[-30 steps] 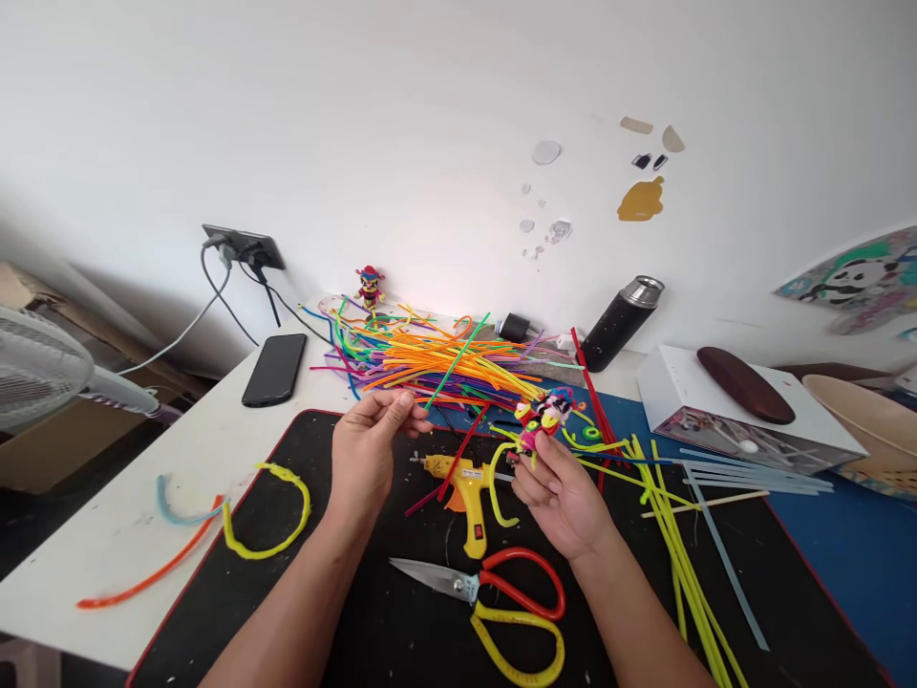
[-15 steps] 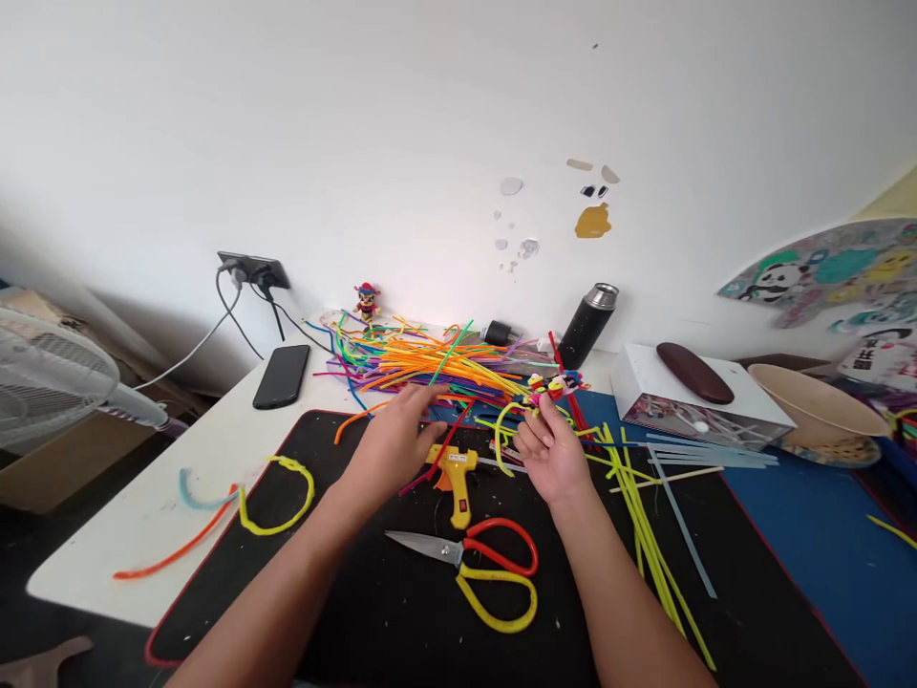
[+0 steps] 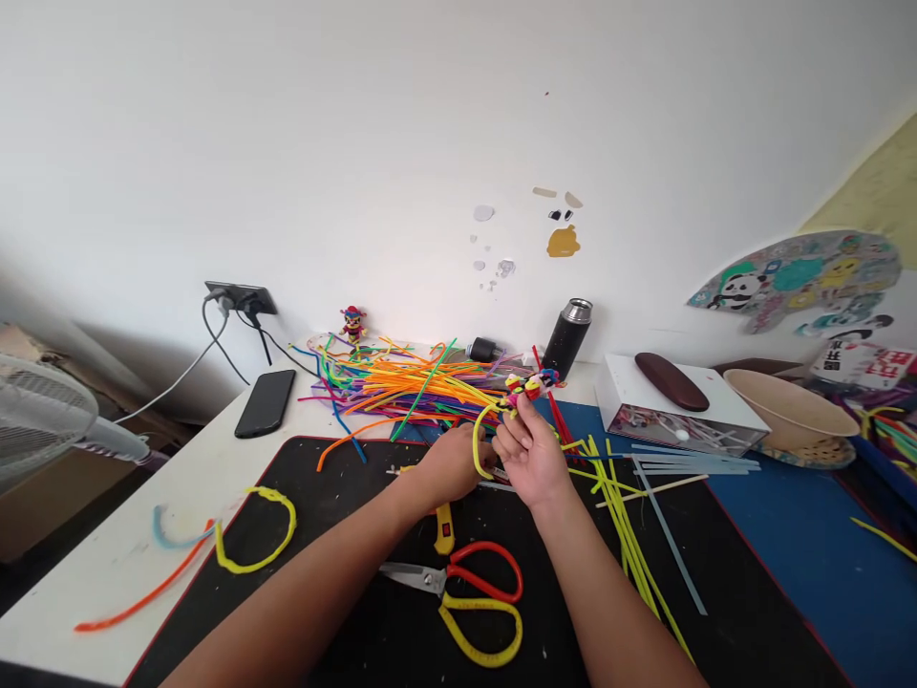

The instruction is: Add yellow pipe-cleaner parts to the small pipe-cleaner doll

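My right hand (image 3: pixel 531 457) is closed on a small colourful pipe-cleaner figure (image 3: pixel 525 387), held up above the black mat (image 3: pixel 322 535); a yellow pipe-cleaner loop (image 3: pixel 476 441) hangs from it. My left hand (image 3: pixel 450 465) lies just left of it with its fingers curled over the body of the yellow glue gun (image 3: pixel 444 527); only the gun's handle shows below the hand. Red-and-yellow scissors (image 3: pixel 469 592) lie on the mat nearer to me.
A heap of coloured pipe cleaners (image 3: pixel 419 382) lies behind the hands, with yellow-green ones (image 3: pixel 627 521) to the right. At the back stand a phone (image 3: pixel 265 402), a small figure (image 3: pixel 351 325), a black flask (image 3: pixel 565 338), a white box (image 3: pixel 706 411) and a bowl (image 3: pixel 788 403). A fan (image 3: pixel 39 413) stands at the left.
My left hand has dropped from mid-air onto the glue gun. My right hand with the figure has moved up and towards the pile. The view has shifted right.
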### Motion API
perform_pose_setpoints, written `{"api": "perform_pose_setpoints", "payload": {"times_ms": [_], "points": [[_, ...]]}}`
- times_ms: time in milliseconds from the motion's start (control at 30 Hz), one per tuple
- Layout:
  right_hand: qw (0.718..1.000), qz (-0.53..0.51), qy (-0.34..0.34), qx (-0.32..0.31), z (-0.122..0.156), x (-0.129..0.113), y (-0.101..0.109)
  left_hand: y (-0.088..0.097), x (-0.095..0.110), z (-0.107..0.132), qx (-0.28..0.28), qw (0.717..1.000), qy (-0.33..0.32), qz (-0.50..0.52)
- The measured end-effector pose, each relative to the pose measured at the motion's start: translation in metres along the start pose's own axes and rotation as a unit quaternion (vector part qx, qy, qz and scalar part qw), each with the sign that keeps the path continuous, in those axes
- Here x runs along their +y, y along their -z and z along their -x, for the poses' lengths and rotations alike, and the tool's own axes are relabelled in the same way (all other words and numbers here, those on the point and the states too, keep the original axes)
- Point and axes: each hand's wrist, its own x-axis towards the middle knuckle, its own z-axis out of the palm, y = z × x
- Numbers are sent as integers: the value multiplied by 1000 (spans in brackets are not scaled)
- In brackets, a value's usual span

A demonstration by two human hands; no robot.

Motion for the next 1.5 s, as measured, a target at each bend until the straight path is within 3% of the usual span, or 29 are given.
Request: {"api": "perform_pose_setpoints", "payload": {"times_ms": [167, 333, 433, 500, 600, 667, 867, 1000, 1200, 1300, 1500], "points": [[1000, -11, -17, 0, 1, 8, 13, 6, -3, 6, 15, 999, 12, 28], [1000, -10, -21, 17, 6, 4, 22, 40, -18, 36, 59, 989, 101, 95], [1000, -3, -18, 18, 7, 2, 22, 59, -29, 53, 112, 954, 165, 225], [1000, 10, -21, 14, 7, 3, 21, 64, -34, 60, 138, 917, 176, 331], [999, 42, -31, 10, 8, 8, 20, 59, -38, 65, 167, 811, 163, 536], [997, 62, -40, 10, 9, 13, 19, 52, -37, 66, 196, 754, 159, 606], [994, 96, -51, 12, 11, 24, 16, 42, -31, 70, 211, 689, 110, 684], [992, 105, -66, 17, 11, 28, 16, 38, -29, 72, 215, 684, 135, 684], [991, 113, -72, 21, 11, 31, 16, 27, -30, 72, 141, 697, 160, 684], [990, 115, -75, 25, 11, 31, 15, 25, -28, 71, 117, 726, 172, 656], [990, 118, -79, 20, 12, 31, 15, 28, -22, 69, 111, 813, 193, 537]]}}
